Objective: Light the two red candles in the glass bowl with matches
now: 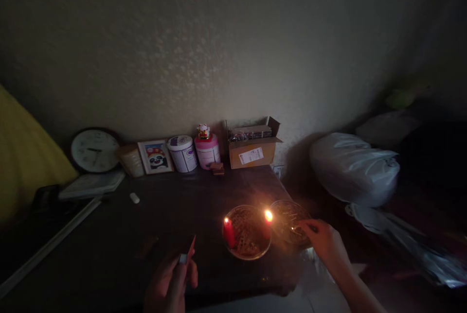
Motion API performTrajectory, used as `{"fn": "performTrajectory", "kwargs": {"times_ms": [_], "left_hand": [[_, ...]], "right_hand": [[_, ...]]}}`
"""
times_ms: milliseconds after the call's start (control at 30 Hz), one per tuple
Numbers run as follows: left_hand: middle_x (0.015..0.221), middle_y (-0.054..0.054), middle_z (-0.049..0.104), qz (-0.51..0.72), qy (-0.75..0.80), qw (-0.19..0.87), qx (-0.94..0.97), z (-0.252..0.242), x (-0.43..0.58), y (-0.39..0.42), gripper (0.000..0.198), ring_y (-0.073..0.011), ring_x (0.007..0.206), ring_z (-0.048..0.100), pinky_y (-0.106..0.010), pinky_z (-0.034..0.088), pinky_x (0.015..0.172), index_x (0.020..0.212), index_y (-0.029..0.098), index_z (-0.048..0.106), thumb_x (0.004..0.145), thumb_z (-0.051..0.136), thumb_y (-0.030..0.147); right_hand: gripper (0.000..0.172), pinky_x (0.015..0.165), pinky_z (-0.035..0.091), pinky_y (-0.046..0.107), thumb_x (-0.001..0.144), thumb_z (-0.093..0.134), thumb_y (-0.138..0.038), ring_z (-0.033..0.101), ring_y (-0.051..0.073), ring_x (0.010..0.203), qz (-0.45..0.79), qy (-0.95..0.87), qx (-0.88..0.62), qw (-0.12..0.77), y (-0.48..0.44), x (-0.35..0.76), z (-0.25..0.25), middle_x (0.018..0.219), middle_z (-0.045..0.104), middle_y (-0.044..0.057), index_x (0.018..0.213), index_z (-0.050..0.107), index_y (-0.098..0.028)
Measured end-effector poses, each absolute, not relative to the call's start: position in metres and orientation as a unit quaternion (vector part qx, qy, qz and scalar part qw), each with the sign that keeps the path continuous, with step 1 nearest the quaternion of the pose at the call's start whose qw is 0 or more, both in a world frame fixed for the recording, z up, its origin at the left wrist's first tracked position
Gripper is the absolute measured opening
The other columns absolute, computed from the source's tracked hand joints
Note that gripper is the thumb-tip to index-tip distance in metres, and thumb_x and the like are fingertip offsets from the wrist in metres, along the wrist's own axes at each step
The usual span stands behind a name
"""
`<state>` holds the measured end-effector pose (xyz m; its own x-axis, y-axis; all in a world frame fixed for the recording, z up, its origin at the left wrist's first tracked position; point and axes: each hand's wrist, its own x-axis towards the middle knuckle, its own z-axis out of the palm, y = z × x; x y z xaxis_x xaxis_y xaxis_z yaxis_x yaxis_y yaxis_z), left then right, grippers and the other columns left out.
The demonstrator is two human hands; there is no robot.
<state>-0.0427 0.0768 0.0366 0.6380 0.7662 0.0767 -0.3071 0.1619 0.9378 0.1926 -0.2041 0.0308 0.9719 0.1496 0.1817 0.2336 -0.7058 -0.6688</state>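
Note:
My left hand [171, 279] is closed around a small object with a pale square end [183, 258] and a reddish flat edge [191, 245]; in the dim light its kind is unclear. A metal-rimmed bowl [250, 257] of brown grains holds two lit red candles: the left candle [229, 234] is upright, and the right candle [268, 229] has a larger flame. Beside it is a second round bowl [284, 201] with thin scraps inside. Over this bowl my right hand [323, 240] pinches something tiny, with a bright spot near the fingertips.
Along the wall stand a clock [95, 150], a panda picture [156, 157], a white tin [182, 153], a pink tin [207, 151] with a figurine [203, 131], and an open cardboard box [251, 155]. A white plastic bag [355, 167] lies right of the dark table [175, 216].

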Motion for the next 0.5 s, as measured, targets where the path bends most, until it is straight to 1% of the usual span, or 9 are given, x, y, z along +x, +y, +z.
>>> {"fn": "performTrajectory", "kwargs": {"times_ms": [100,167,267,333,400,500], "left_hand": [[0.081,-0.004,0.066,0.364,0.21,0.724,0.548,0.035,-0.042,0.075,0.041,-0.0086,0.056,0.05,-0.021,0.045,0.055,0.104,0.027,0.076,0.075,0.07,0.054],[0.076,-0.002,0.064,0.359,0.206,0.721,0.556,0.033,-0.042,0.075,0.04,-0.0086,0.056,0.049,-0.02,0.044,0.056,0.107,0.027,0.074,0.077,0.068,0.053],[0.067,-0.001,0.062,0.361,0.195,0.717,0.564,0.03,-0.042,0.075,0.039,-0.0091,0.057,0.05,-0.019,0.045,0.057,0.107,0.028,0.074,0.077,0.068,0.053],[0.07,-0.002,0.063,0.37,0.18,0.708,0.573,0.032,-0.042,0.075,0.038,-0.0093,0.056,0.05,-0.02,0.045,0.057,0.106,0.028,0.074,0.078,0.068,0.052],[0.073,-0.002,0.064,0.381,0.164,0.696,0.586,0.036,-0.041,0.071,0.035,-0.0091,0.054,0.051,-0.021,0.046,0.056,0.105,0.027,0.074,0.079,0.068,0.05],[0.059,0.001,0.059,0.392,0.155,0.671,0.609,0.043,-0.039,0.052,0.034,-0.0102,0.051,0.05,-0.02,0.045,0.051,0.1,0.025,0.073,0.077,0.07,0.05]], "right_hand": [[0.036,0.074,0.046,0.033,0.081,0.052,-0.044,0.067,0.026,0.082,-0.066,-0.106,-0.929,0.349,-0.204,0.191,0.028,0.089,0.072,0.009,0.086,0.076,-0.017],[0.037,0.074,0.045,0.033,0.082,0.051,-0.043,0.067,0.025,0.082,-0.068,-0.112,-0.933,0.335,-0.203,0.189,0.027,0.09,0.071,0.01,0.088,0.075,-0.016],[0.038,0.07,0.043,0.033,0.083,0.049,-0.042,0.066,0.027,0.08,-0.07,-0.113,-0.941,0.313,-0.205,0.186,0.03,0.09,0.07,0.011,0.089,0.076,-0.016],[0.04,0.067,0.041,0.035,0.085,0.046,-0.042,0.065,0.029,0.077,-0.076,-0.108,-0.945,0.3,-0.208,0.184,0.034,0.087,0.069,0.013,0.087,0.076,-0.015],[0.043,0.068,0.04,0.036,0.086,0.043,-0.043,0.064,0.029,0.077,-0.092,-0.106,-0.945,0.295,-0.213,0.182,0.04,0.085,0.068,0.014,0.086,0.075,-0.015],[0.046,0.074,0.041,0.034,0.087,0.04,-0.047,0.062,0.025,0.079,-0.13,-0.123,-0.933,0.314,-0.215,0.169,0.051,0.088,0.066,0.012,0.088,0.071,-0.014]]}}
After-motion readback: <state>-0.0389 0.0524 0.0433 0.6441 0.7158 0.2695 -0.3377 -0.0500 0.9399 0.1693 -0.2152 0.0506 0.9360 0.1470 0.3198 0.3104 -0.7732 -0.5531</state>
